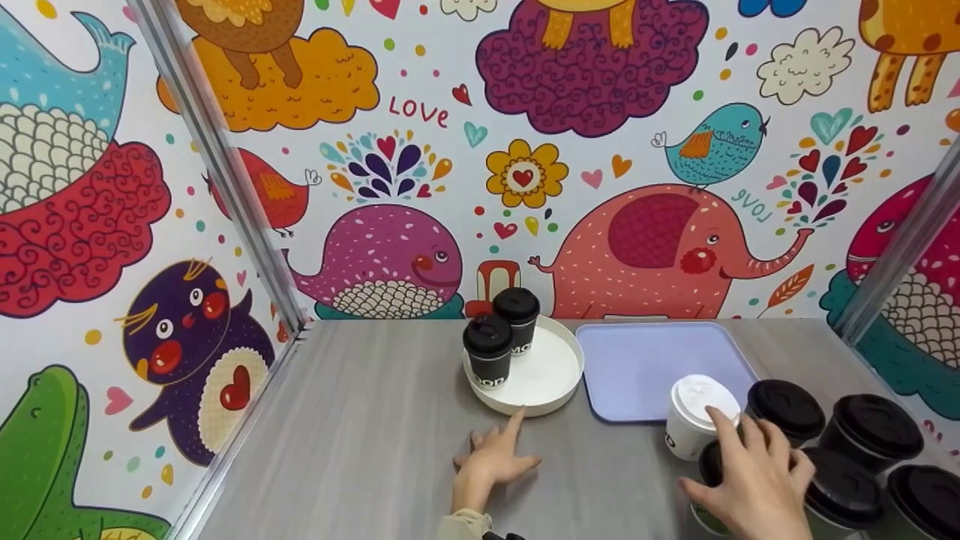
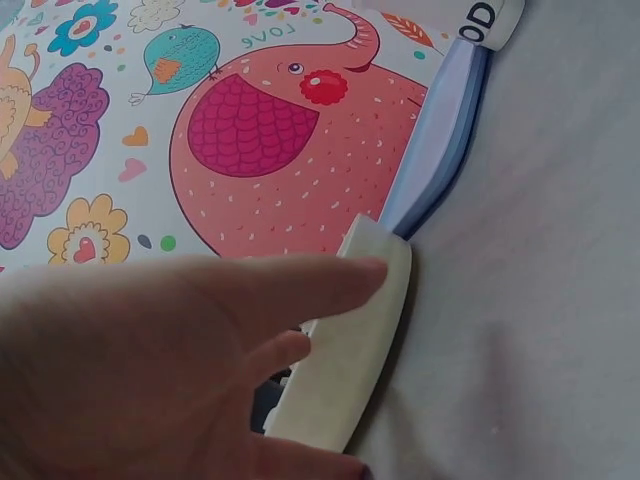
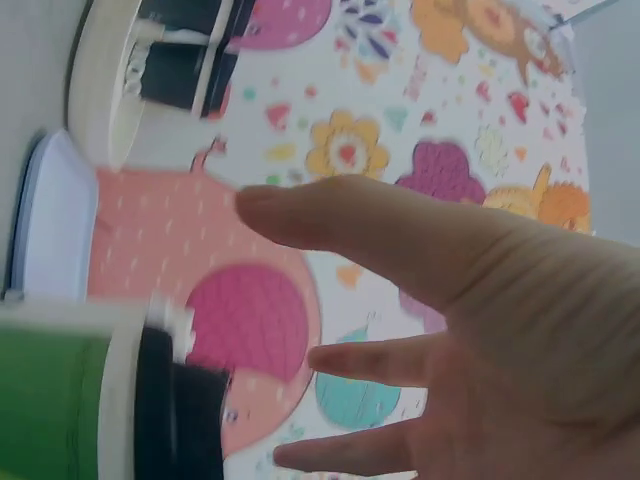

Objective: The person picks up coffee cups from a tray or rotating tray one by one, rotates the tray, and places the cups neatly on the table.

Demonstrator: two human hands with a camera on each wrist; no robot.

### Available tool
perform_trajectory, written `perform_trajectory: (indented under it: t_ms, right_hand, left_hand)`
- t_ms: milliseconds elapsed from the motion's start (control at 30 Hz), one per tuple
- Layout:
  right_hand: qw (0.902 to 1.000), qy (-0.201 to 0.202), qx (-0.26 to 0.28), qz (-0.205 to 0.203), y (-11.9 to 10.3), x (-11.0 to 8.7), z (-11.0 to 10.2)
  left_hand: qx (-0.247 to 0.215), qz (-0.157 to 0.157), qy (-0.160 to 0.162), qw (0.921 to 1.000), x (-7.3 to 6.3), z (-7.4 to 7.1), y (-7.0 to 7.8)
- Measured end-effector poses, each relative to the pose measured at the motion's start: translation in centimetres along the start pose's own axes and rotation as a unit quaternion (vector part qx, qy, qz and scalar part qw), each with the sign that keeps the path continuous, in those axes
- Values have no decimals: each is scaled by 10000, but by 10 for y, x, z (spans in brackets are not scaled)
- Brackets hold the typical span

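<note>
In the head view, we find the right hand (image 1: 761, 484) nearer the white-lidded cup (image 1: 685, 436), which stands upright, long axis vertical, just ahead and left of that palm. Its fingers are spread and pinch nothing; one fingertip overlaps the cup's top, though we cannot tell whether it touches. Black-lidded cups (image 1: 871, 433) crowd its right side. The left hand (image 1: 491, 463), well apart from that cup, is spread too, just before the round white dish (image 1: 553, 369) bearing two black cups (image 1: 491, 366).

In the left wrist view, we see its forefinger at the dish's outer wall, seemingly touching.

In the right wrist view, we see thumb and fingers apart, a green cup (image 3: 50, 410) near them.
</note>
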State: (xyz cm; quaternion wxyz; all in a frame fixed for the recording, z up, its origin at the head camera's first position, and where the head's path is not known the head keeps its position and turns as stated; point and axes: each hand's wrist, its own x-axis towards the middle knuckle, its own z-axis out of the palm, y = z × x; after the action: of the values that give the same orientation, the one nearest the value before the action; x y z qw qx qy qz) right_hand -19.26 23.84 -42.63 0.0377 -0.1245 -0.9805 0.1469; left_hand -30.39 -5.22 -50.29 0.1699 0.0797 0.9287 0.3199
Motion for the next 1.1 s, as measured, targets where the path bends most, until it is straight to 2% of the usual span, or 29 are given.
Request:
perform_trajectory:
  t_ms: [133,233,333,433,567,733,933,1100]
  right_hand:
    - [9925,894,237,-803,-31,-6,18]
    - [9812,1280,428,-1380,-58,0,37]
    - [9721,1356,639,-1804,-85,16,53]
    - [9635,1289,970,-2137,-108,35,63]
    - [9554,1171,1375,-2338,-131,60,72]
    - [9477,1171,1607,-2496,-152,88,85]
    - [9470,983,1896,-2398,-171,114,100]
    - [9484,873,1979,-2317,-190,124,107]
  left_hand:
    - [-59,16,56,10000,1,-1,-4]
    - [-171,130,129,9997,2,-2,-8]
    - [-307,161,287,9990,1,-4,-11]
    - [-338,19,447,9984,0,-5,-12]
    - [-352,-265,570,9974,-3,-7,-10]
    - [-406,-389,615,9965,-2,-6,-7]
    - [-289,-438,373,9979,2,-4,-6]
    - [-276,-517,272,9979,3,-5,-8]
